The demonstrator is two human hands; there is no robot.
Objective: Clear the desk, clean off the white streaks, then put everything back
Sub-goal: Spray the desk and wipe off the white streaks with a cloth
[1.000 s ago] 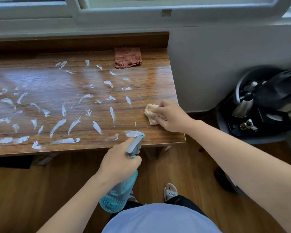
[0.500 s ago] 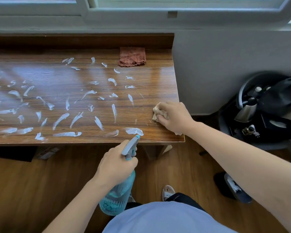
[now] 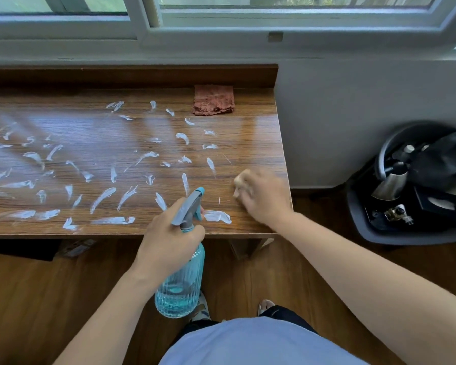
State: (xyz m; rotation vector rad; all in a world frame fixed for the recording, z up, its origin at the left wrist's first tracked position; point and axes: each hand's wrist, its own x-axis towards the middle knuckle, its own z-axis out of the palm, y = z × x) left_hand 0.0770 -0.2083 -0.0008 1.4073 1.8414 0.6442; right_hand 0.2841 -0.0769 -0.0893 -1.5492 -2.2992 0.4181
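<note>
My right hand (image 3: 263, 198) presses a crumpled beige cloth (image 3: 241, 181) onto the wooden desk (image 3: 253, 143) near its right edge, blurred. My left hand (image 3: 169, 238) grips the blue spray bottle (image 3: 181, 283) by its neck at the front edge, white streaks (image 3: 127, 193) covering the desktop and a folded reddish cloth (image 3: 213, 100) at the back.

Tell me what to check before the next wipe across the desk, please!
1. Right hand holds the beige cloth: ok.
2. Left hand grips the spray bottle: ok.
3. Blue liquid left in the bottle: ok.
4. Nozzle aimed at the desk: ok.
5. White streaks gone: not ok, many remain.
6. Desk cleared: not ok, the brown rag lies at the back.
</note>
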